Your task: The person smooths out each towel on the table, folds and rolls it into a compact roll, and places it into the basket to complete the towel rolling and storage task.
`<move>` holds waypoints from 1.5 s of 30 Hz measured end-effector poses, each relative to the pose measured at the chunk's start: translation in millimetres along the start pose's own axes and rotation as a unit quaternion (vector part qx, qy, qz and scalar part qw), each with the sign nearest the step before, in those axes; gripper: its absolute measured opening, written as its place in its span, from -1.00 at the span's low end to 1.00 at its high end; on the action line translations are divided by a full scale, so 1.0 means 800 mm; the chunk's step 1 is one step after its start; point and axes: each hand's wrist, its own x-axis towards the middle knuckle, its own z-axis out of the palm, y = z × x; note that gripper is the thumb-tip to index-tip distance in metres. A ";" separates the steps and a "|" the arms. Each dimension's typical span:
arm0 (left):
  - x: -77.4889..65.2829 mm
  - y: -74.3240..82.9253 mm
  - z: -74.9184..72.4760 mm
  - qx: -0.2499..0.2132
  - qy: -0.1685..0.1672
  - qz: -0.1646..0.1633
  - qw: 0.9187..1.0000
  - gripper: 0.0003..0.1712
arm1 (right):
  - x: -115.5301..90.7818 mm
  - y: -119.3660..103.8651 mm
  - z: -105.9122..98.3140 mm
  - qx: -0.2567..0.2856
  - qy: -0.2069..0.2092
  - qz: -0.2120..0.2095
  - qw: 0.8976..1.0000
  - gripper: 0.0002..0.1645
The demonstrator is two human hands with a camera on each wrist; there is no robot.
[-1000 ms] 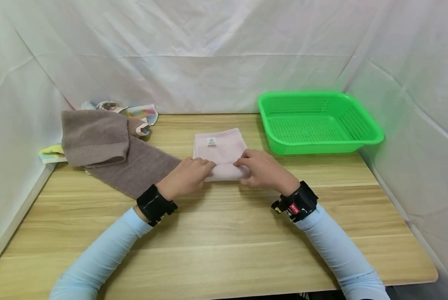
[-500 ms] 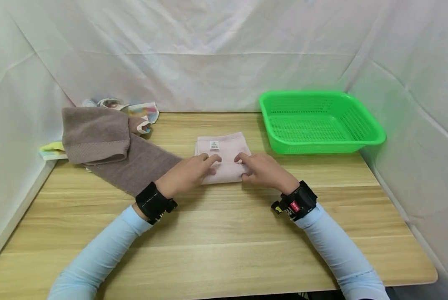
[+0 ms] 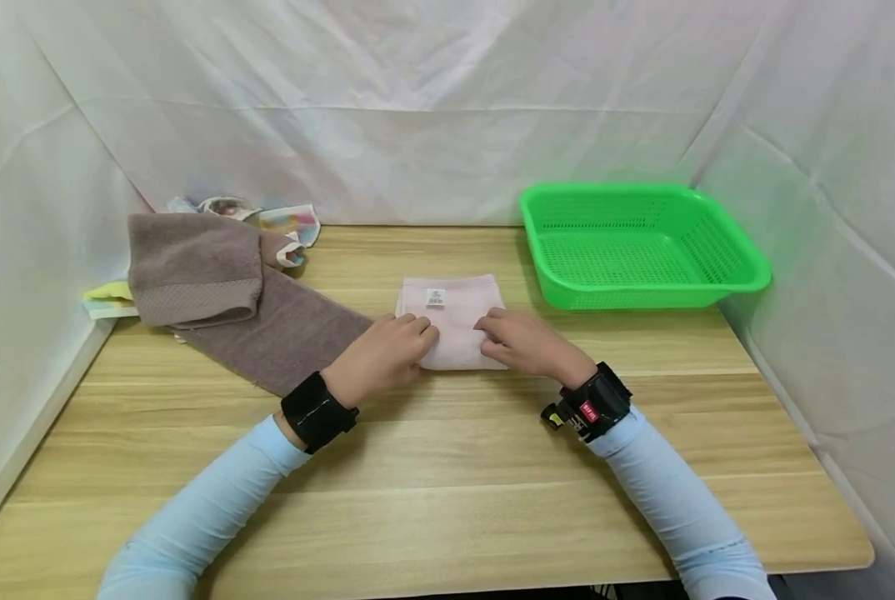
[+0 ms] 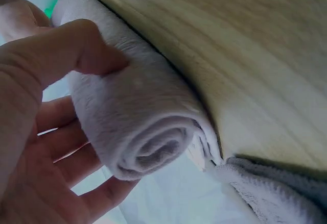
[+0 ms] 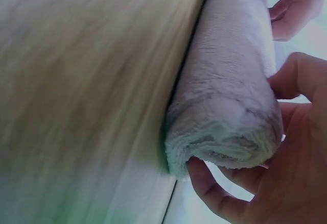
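A pale pink towel (image 3: 458,310) with a white tag lies mid-table, its near end rolled and its far part flat. My left hand (image 3: 383,354) grips the roll's left end. In the left wrist view its thumb presses on the towel roll (image 4: 122,96), with the fingers curved round the other side, and the spiral end shows. My right hand (image 3: 526,343) holds the right end. In the right wrist view the thumb touches the roll (image 5: 225,71) and fingertips sit at its coiled end.
A brown towel (image 3: 297,333) lies folded over at the left, next to my left hand. Behind it are patterned cloths (image 3: 293,221) and a yellow-edged cloth (image 3: 110,298). A green basket (image 3: 642,292) stands at the back right. White curtains (image 3: 417,67) enclose the wooden table (image 3: 447,500).
The pink towel and its tag have shifted slightly toward me and right, and its flat part looks shorter. Both hands' fingers spread and then drew in again on the roll.
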 end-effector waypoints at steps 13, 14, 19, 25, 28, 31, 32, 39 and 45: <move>-0.004 -0.003 -0.001 -0.020 -0.071 -0.015 0.997 -0.59 | -0.012 -0.031 -0.011 -0.148 0.078 -0.052 0.985 -0.31; -0.004 -0.004 -0.002 -0.032 -0.078 -0.019 0.996 -0.60 | -0.012 -0.035 -0.012 -0.159 0.074 -0.052 0.983 -0.30; -0.002 -0.008 -0.004 -0.104 -0.115 -0.046 0.987 -0.60 | -0.014 -0.044 -0.010 -0.193 0.065 -0.052 0.978 -0.28; -0.002 -0.015 -0.007 -0.165 -0.126 -0.070 0.976 -0.46 | -0.009 -0.042 -0.007 -0.151 0.036 -0.028 0.987 -0.41; -0.003 -0.017 -0.011 -0.150 -0.083 -0.047 0.984 -0.50 | -0.007 -0.031 -0.004 -0.108 0.035 -0.031 0.993 -0.45; -0.002 -0.015 -0.015 -0.122 -0.035 -0.019 0.992 -0.58 | -0.006 -0.021 -0.002 -0.071 0.039 -0.037 0.996 -0.54; -0.003 -0.015 -0.016 -0.112 -0.025 -0.013 0.993 -0.57 | -0.006 -0.018 -0.001 -0.061 0.041 -0.039 0.997 -0.56; -0.005 -0.012 -0.014 -0.040 -0.036 -0.010 0.998 -0.26 | 0.000 -0.006 0.007 0.025 0.026 -0.022 0.999 -0.56; -0.003 -0.011 -0.008 -0.025 -0.057 -0.011 0.998 -0.27 | 0.000 -0.004 0.008 0.086 0.012 0.022 0.996 -0.52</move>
